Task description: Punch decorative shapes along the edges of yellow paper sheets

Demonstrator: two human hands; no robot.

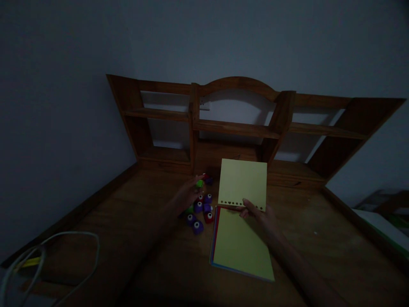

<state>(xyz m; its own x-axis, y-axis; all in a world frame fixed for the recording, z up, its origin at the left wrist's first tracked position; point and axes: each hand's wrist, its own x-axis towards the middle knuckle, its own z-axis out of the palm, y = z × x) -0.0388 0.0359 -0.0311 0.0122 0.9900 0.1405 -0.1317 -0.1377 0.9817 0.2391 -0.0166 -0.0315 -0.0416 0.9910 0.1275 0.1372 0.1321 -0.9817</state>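
Observation:
My right hand pinches the lower edge of a yellow paper sheet and holds it upright; a row of small punched shapes runs along that edge. Below the sheet lies a stack of coloured paper with a yellow sheet on top. My left hand reaches over a cluster of small craft punches, purple, red and green. Its fingers close around a green punch at the far side of the cluster.
All of this lies on a dim wooden desk. A wooden shelf unit stands along the back against the wall. A white cable loops at the near left. Something light-coloured lies past the desk's right edge.

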